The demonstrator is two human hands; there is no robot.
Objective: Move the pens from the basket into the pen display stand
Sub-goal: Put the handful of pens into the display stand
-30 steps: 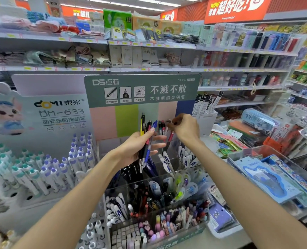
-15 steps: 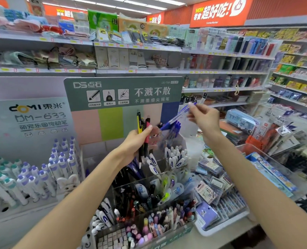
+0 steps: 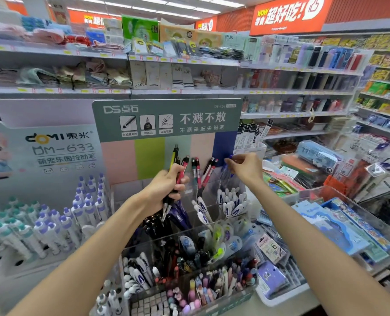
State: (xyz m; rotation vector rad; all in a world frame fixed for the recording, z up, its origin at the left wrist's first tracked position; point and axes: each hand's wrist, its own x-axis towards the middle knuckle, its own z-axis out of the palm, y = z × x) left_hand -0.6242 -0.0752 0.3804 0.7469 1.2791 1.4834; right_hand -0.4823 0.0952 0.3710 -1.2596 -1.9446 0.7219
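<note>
My left hand (image 3: 164,190) is closed around a bundle of pens (image 3: 176,165), yellow, red and black, held upright in front of the clear tiered pen display stand (image 3: 189,238). My right hand (image 3: 245,167) pinches the top of a blue pen (image 3: 226,169) standing in the stand's back right compartment. Several red and green pens (image 3: 198,169) stand in the back row between my hands. Lower tiers hold white, black and pastel pens. No basket is in view.
A green DS header card (image 3: 166,119) rises behind the stand. A DOMI display with purple and teal capped pens (image 3: 52,220) stands to the left. A white tray of stationery packs (image 3: 278,277) and clear bins sit to the right. Shop shelves fill the background.
My right hand took a blue pen from the left-hand bundle, swung it up and right, then brought it down into the back right compartment. My left hand stayed almost in place.
</note>
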